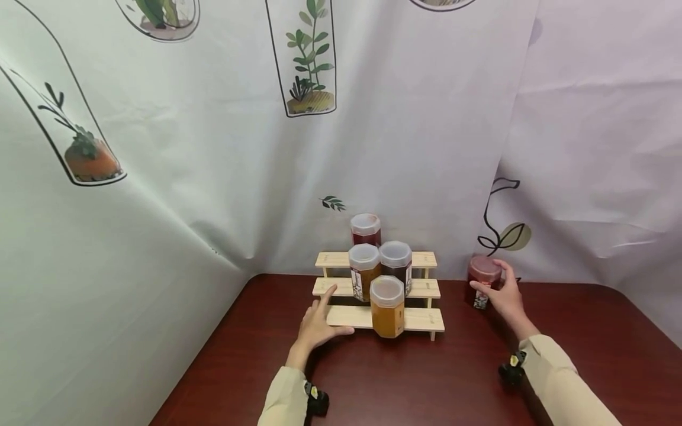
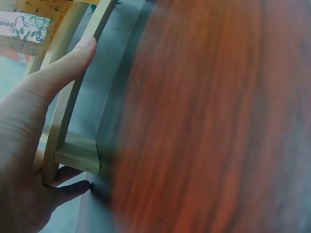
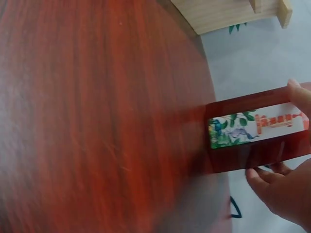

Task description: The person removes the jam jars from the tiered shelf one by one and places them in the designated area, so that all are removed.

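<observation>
My right hand (image 1: 503, 299) holds a dark red octagonal jar (image 3: 252, 128) near the back edge of the table, thumb on one side and fingers on the other. The jar has a pale lid and a printed label, and stands upright in the head view. At the left end of a three-tier wooden rack (image 1: 341, 316), my left hand (image 1: 318, 325) is spread wide. Its thumb (image 2: 73, 63) lies against the lowest tier's front edge in the left wrist view, while the other fingers are partly hidden behind that tier.
On the bottom tier stands an orange jar (image 1: 388, 316). The middle tier bears an amber jar (image 1: 364, 275) and a dark jar (image 1: 396, 266). A red jar (image 1: 366, 231) is at the back. Behind the reddish-brown table (image 1: 373, 384) hangs a printed pale cloth (image 1: 426, 148).
</observation>
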`<state>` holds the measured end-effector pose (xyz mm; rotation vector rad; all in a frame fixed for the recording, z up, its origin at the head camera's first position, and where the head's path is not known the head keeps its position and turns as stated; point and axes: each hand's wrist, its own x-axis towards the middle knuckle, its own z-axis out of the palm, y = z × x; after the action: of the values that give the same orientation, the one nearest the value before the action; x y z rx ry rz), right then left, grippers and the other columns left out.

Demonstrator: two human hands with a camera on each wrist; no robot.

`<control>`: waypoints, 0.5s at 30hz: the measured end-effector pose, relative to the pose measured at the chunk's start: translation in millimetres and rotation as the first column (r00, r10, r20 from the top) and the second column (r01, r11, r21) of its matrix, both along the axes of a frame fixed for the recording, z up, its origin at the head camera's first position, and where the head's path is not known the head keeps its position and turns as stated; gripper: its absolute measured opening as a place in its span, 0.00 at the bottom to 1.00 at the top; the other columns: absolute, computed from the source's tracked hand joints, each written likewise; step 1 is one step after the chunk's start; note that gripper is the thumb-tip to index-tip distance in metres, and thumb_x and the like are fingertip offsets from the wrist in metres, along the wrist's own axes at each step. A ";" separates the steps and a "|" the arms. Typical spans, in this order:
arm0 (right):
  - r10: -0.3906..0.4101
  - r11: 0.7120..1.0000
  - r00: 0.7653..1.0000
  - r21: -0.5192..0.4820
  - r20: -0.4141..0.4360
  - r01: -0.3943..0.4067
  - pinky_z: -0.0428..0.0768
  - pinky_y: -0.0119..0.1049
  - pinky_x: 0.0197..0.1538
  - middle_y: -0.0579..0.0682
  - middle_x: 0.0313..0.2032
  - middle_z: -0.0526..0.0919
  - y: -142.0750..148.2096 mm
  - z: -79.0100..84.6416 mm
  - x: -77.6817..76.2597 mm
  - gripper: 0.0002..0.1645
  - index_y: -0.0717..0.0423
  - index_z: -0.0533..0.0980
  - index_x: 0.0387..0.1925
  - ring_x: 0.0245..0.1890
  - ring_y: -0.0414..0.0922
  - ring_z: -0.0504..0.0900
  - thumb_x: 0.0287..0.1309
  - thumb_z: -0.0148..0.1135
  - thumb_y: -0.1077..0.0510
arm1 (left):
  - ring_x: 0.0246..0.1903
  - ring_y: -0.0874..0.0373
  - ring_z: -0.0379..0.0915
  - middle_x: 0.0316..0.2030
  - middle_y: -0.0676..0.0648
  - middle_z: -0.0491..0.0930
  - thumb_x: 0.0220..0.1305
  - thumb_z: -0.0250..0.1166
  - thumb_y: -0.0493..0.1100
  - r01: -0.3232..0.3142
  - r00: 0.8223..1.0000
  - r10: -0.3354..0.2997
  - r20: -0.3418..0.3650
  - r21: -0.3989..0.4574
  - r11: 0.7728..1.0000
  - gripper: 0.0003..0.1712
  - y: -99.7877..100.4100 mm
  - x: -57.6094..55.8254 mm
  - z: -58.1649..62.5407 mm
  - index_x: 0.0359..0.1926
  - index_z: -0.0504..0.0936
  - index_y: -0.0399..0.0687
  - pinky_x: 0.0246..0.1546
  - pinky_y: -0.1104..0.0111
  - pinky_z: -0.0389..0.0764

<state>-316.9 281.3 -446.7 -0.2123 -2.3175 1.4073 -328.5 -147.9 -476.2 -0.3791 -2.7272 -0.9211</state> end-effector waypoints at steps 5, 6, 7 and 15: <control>0.085 0.996 0.995 -0.013 0.057 -0.085 0.70 0.42 0.61 0.76 0.69 0.53 1.5 14.2 0.3 0.55 0.64 0.42 0.75 0.66 0.63 0.61 0.59 0.66 0.53 | 0.47 0.40 0.73 0.52 0.36 0.74 0.30 0.81 0.65 -0.010 1.000 0.010 -0.018 0.037 0.999 0.66 0.4 1.9 -1.7 0.73 0.58 0.71 0.44 0.45 0.75; 0.087 0.996 0.994 -0.009 0.066 -0.086 0.67 0.50 0.65 0.75 0.70 0.50 1.9 18.6 0.0 0.56 0.65 0.41 0.75 0.69 0.65 0.56 0.59 0.66 0.53 | 0.47 0.40 0.73 0.52 0.37 0.75 0.30 0.81 0.65 -0.012 1.000 0.013 -0.020 0.043 0.999 0.66 0.6 2.4 -1.9 0.73 0.58 0.71 0.44 0.46 0.75; 0.084 0.996 0.994 -0.006 0.070 -0.083 0.62 0.57 0.67 0.75 0.72 0.47 2.5 23.8 0.1 0.56 0.65 0.41 0.75 0.71 0.67 0.53 0.60 0.65 0.52 | 0.47 0.40 0.73 0.53 0.36 0.75 0.30 0.81 0.65 -0.012 1.000 0.013 -0.021 0.053 0.999 0.66 1.4 2.8 -1.9 0.73 0.58 0.70 0.45 0.46 0.75; 0.018 0.998 0.999 -0.056 -0.037 -0.020 0.59 0.58 0.70 0.66 0.72 0.58 -9.9 72.5 -6.6 0.41 0.65 0.63 0.68 0.72 0.61 0.57 0.61 0.64 0.48 | 0.45 0.45 0.73 0.54 0.39 0.76 0.31 0.81 0.64 -0.050 0.998 0.053 -0.038 0.086 0.995 0.66 2.6 6.6 -5.7 0.73 0.58 0.70 0.42 0.49 0.76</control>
<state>-323.6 271.4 -374.2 -0.1797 -2.2582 1.4751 -321.9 -145.3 -481.9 -0.3062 -2.6386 -1.0007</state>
